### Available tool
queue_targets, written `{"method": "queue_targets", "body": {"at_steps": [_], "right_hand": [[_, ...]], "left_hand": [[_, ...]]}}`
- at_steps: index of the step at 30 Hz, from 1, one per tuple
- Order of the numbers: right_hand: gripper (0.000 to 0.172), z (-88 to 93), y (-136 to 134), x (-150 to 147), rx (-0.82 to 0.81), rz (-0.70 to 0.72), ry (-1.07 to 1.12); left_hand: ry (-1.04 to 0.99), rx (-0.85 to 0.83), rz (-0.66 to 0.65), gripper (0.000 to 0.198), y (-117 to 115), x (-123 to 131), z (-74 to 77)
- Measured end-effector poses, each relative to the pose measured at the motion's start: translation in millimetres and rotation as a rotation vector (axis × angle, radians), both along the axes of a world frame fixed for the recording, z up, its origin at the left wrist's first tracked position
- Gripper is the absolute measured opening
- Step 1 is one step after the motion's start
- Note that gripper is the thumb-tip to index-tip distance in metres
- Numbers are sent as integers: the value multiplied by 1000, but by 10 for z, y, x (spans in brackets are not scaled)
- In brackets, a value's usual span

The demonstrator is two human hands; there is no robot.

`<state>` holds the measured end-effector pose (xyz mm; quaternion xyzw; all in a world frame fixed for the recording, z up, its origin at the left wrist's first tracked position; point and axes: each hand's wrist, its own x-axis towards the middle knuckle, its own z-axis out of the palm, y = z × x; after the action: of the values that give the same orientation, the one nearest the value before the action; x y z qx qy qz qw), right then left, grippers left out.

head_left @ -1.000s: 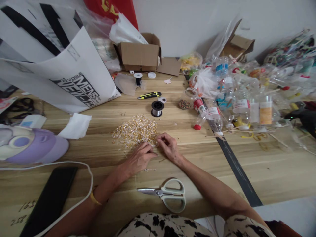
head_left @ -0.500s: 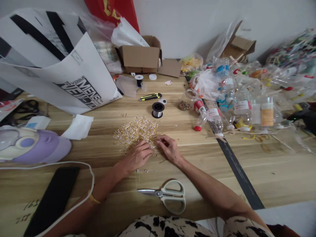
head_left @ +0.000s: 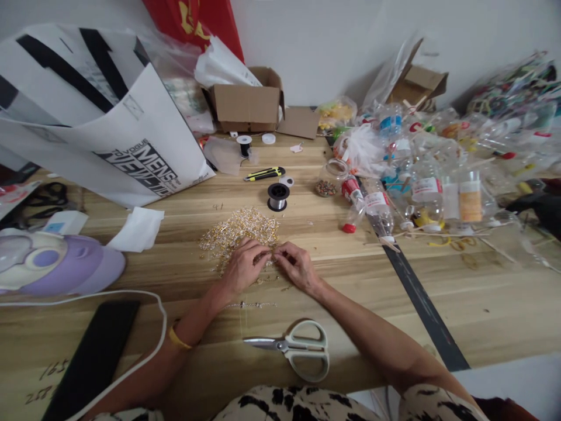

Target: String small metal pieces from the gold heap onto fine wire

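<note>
A pile of small gold and silver beads (head_left: 239, 228) lies spread in the middle of the table. At its near edge my left hand (head_left: 246, 262) has its thumb and fingertips pinched together. My right hand (head_left: 295, 264) pinches too, its fingertips meeting those of the left. Whatever is between them is too small to make out. Nearer to me lies a thin beaded chain (head_left: 250, 304) with fine thread ends. Scissors (head_left: 287, 346) with pale handles rest below it, blades pointing left.
Behind the beads are a wire spool (head_left: 277, 197) and a yellow-black utility knife (head_left: 264, 173). Plastic bottles (head_left: 427, 193) crowd the right side. To the left are a large paper bag (head_left: 131, 134), a purple cap (head_left: 83, 263), a black phone (head_left: 92, 356) and a white cable (head_left: 163, 316).
My left hand has shifted slightly left and up, its fingers turning toward the right hand. The fingertips of both hands have come together. More of the chain shows.
</note>
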<state>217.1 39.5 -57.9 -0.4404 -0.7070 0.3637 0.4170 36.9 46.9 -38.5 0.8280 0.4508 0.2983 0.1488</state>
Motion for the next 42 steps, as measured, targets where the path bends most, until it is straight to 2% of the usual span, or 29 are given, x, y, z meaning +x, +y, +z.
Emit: {"method": "queue_targets", "body": {"at_steps": [12, 23, 29, 36, 42], "right_hand": [[16, 0, -7, -6, -17, 6, -28], [15, 18, -6, -15, 78, 66, -67], [16, 5, 4, -8, 12, 12, -42], [17, -33, 19, -9, -62, -25, 15], [17, -44, 21, -10, -65, -26, 23]], "left_hand": [[-81, -7, -34, 17, 20, -6, -46], [-88, 55, -29, 15, -19, -23, -58], [-38, 74, -6, 10, 18, -99, -89], [152, 83, -44, 7, 39, -156, -87], [52, 87, -15, 14, 104, -203, -178]]}}
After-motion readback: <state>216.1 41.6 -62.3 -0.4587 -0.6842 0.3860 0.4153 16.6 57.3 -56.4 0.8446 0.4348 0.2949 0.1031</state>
